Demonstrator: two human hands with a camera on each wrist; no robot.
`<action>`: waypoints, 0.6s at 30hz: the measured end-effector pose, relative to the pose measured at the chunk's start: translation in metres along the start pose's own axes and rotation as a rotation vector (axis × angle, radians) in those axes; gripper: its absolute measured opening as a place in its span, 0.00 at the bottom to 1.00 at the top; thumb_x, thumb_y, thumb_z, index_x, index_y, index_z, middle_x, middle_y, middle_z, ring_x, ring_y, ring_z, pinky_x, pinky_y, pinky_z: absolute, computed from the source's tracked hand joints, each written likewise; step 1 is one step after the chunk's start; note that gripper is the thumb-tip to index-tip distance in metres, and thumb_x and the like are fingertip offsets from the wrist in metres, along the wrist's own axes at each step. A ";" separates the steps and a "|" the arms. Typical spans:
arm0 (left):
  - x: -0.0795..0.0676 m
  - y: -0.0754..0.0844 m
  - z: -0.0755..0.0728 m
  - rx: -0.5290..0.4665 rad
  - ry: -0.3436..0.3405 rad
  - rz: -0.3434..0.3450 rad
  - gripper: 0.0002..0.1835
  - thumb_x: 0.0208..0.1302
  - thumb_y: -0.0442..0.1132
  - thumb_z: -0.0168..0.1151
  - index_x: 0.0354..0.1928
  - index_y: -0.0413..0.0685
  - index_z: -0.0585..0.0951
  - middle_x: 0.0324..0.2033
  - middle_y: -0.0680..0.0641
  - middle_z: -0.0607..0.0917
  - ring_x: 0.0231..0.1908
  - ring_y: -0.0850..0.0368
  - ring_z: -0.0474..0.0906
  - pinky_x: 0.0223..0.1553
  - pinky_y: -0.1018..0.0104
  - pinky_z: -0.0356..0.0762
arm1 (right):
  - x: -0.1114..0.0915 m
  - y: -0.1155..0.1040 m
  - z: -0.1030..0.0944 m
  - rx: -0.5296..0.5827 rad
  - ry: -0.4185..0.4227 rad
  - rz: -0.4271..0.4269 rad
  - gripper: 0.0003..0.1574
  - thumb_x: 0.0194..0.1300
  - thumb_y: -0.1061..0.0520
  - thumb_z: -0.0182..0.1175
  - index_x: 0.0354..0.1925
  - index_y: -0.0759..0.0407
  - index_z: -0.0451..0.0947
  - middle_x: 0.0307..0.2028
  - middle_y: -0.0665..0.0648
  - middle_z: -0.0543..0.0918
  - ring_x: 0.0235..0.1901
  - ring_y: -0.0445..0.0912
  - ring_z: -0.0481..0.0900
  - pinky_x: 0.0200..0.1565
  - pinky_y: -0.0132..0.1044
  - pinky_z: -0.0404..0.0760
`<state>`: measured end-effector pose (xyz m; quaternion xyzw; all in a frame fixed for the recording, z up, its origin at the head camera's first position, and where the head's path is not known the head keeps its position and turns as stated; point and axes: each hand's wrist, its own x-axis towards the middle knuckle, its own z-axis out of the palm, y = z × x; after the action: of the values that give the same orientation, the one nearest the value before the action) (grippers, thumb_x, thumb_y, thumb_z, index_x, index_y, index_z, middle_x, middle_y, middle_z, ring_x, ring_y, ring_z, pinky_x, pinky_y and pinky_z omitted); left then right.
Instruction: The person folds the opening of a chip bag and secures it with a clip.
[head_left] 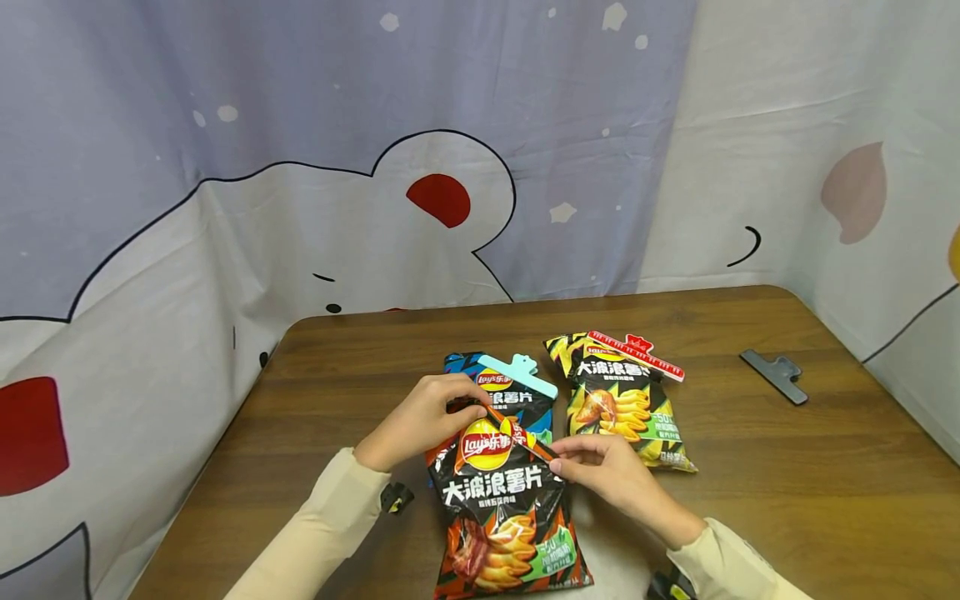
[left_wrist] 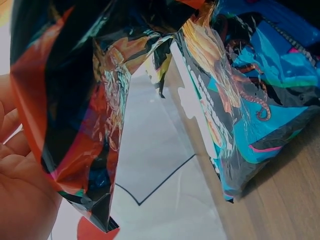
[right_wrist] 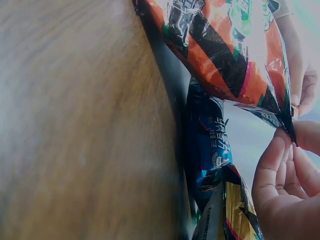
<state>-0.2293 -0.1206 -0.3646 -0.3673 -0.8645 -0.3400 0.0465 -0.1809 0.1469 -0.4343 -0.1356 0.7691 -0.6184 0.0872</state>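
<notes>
A black and red chip bag stands near the table's front, its top edge folded over toward the front. My left hand pinches the left end of that fold. At the fold's right end, my right hand pinches the bag between thumb and fingers, as the right wrist view shows with the hand at the bag's corner. Behind it lies a blue chip bag with a light blue clip across its top; the front bag partly hides it.
A black and yellow chip bag with a red clip lies to the right of the blue one. Farther right, a grey clip rests on the wooden table. A patterned curtain hangs behind the table.
</notes>
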 end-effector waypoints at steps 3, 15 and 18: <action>0.000 0.000 0.000 0.003 0.002 0.008 0.05 0.64 0.35 0.63 0.39 0.50 0.85 0.37 0.54 0.86 0.35 0.64 0.76 0.33 0.73 0.74 | 0.000 0.000 0.000 -0.001 -0.003 0.000 0.21 0.58 0.60 0.68 0.45 0.75 0.80 0.37 0.68 0.86 0.31 0.35 0.82 0.37 0.29 0.81; 0.001 0.003 0.002 0.014 -0.005 -0.022 0.05 0.64 0.33 0.62 0.38 0.48 0.85 0.37 0.54 0.86 0.40 0.62 0.78 0.40 0.70 0.78 | 0.000 -0.003 0.000 -0.010 0.002 0.026 0.22 0.56 0.59 0.69 0.45 0.74 0.80 0.33 0.61 0.84 0.30 0.36 0.80 0.36 0.29 0.80; 0.001 0.003 0.002 0.009 -0.006 -0.029 0.05 0.64 0.33 0.62 0.39 0.47 0.85 0.39 0.52 0.86 0.40 0.61 0.79 0.41 0.69 0.78 | 0.000 -0.002 -0.001 -0.002 0.000 0.031 0.23 0.56 0.59 0.69 0.46 0.73 0.80 0.34 0.61 0.84 0.31 0.36 0.81 0.36 0.29 0.80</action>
<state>-0.2278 -0.1173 -0.3639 -0.3553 -0.8715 -0.3355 0.0407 -0.1806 0.1471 -0.4323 -0.1240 0.7717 -0.6162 0.0967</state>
